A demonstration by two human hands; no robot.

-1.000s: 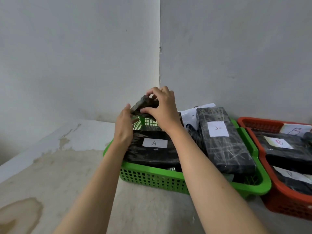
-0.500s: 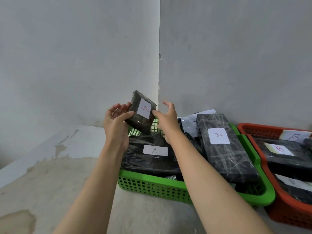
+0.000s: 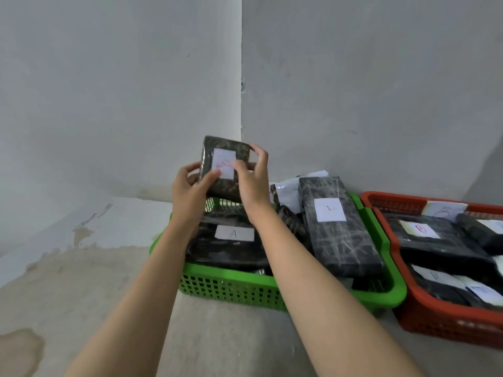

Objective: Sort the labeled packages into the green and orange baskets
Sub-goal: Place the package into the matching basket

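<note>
my right hand (image 3: 254,183) now grips the package (image 3: 224,167) too, with my left hand (image 3: 190,186); it's higher and more upright than before, label possibly b.

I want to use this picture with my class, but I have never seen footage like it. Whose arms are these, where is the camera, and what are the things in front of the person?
There is no machine here. A person wears a wide-angle camera on the head, looking forward and down, so you see their own two arms reaching out. This is the only view.

The left hand and right hand together hold up a small dark wrapped package with a white label; its red mark is too blurred to read. Below it, on a pale stained surface in a wall corner, stands a green basket of dark packages, one labelled A. To its right sits an orange basket, where one package is labelled B. The job is sorting packages by letter.
</note>
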